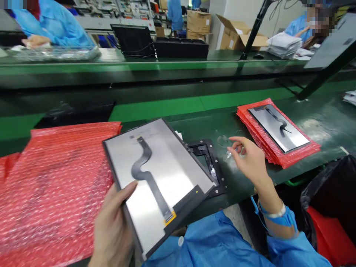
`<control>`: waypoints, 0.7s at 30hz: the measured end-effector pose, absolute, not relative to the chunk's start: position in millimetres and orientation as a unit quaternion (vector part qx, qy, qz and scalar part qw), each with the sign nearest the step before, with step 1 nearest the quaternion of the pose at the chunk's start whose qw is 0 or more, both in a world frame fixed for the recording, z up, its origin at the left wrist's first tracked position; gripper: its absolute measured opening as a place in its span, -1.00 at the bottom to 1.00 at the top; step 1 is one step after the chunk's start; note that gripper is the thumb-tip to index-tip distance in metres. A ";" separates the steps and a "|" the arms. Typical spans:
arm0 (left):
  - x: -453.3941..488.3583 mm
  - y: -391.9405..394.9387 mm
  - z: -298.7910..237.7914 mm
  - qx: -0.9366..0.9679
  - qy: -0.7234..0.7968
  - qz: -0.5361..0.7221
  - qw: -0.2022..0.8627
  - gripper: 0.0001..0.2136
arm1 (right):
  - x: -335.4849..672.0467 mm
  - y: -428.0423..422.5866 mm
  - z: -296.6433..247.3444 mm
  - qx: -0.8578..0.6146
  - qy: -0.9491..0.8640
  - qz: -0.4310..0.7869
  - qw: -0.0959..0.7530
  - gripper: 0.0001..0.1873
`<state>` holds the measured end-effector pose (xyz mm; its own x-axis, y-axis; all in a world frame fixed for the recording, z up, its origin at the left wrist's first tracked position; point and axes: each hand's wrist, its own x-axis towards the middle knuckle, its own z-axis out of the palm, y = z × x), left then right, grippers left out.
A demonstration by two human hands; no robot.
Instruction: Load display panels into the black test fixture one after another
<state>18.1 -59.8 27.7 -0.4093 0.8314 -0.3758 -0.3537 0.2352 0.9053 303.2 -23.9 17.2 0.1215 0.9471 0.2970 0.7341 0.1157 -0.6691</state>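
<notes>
My left hand (116,222) grips a display panel (178,167) by its left edge, thumb on the silvery back. Down that back runs a dark, S-shaped ribbon cable (143,174) with a gold-edged connector near the lower end. My right hand (249,157) is raised over the bench to the right, thumb and fingers pinched on a small clear piece of film (228,154). Partly hidden behind the panel, a black frame (215,167) lies on the green bench.
Red bubble-wrap sleeves (61,193) lie stacked at left. Another display panel (280,128) rests on red bubble bags (268,152) at right. A black bin bag (328,185) stands below the bench edge. Across the bench, a person in blue (58,26) sits behind a dark monitor (133,40).
</notes>
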 end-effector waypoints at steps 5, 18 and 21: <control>45.8 -45.9 43.3 0.161 0.533 0.597 0.578 -0.64 | 246.6 -50.2 32.4 -0.271 -0.897 0.026 0.348 -0.71; -21.9 -88.5 -37.4 0.511 0.649 0.413 0.383 -0.45 | 261.1 -6.5 6.7 -0.509 -0.360 0.377 0.685 -0.67; -34.2 -95.5 -50.8 0.510 0.667 0.370 0.397 -0.43 | 261.3 0.4 -8.1 -0.555 -0.290 0.494 0.603 -0.62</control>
<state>-34.2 -95.5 -50.8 -0.1639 0.9747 -0.1521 0.3870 0.2053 0.8989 261.3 0.4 -8.1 0.3442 0.9175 -0.1995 -0.2740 -0.1051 -0.9560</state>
